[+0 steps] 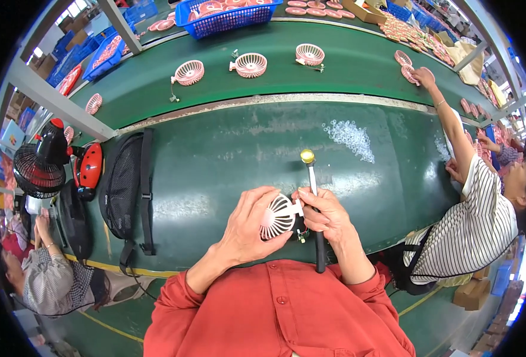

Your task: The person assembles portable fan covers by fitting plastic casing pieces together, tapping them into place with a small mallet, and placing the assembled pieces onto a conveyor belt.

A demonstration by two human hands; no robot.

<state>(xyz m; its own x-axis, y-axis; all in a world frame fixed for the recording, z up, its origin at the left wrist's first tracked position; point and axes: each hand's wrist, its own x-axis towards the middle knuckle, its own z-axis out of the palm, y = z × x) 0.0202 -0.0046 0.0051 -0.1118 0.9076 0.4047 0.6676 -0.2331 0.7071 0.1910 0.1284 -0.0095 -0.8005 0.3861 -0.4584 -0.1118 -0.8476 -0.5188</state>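
Note:
In front of my red shirt, my left hand (244, 229) is closed round a small pink and white fan housing (278, 221) with a slatted grille. A short stem sticks out of its right side. My right hand (328, 215) grips a small hammer (311, 177), its yellow head pointing away from me and its black handle hanging toward my body. The thumb and forefinger of that hand are at the fan's stem; whether they pinch something small there is hidden. Below the stem dangles a small circuit board with a wire (302, 235).
Small clear rings (349, 139) lie in a pile at the bench's far right. A black mesh bag (123, 184) and a red-black fan (89, 169) are at left. Beyond, fan housings (251, 65) sit on a green conveyor (215, 89). A co-worker (465, 226) reaches over it at right.

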